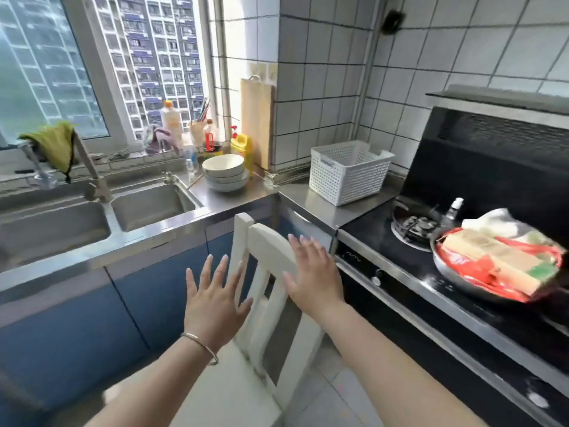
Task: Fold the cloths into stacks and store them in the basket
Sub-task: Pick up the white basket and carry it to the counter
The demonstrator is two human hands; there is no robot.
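A white perforated plastic basket [348, 172] stands on the steel counter in the corner, beside the stove. A yellow-green cloth [57, 146] hangs over the faucet at the left, and a purple cloth [161, 140] lies on the window sill. My left hand [215, 298] and my right hand [314, 272] are both raised in front of me with fingers spread, holding nothing. They hover at the backrest of a white chair [261, 291], the right hand in front of its top rail; whether either touches it is unclear.
A double steel sink [92, 217] fills the left counter. Stacked white bowls [226, 175], bottles and a wooden cutting board [257, 121] stand by the window. On the black stove [415, 226] at the right sits a pan holding packaged food [498, 263].
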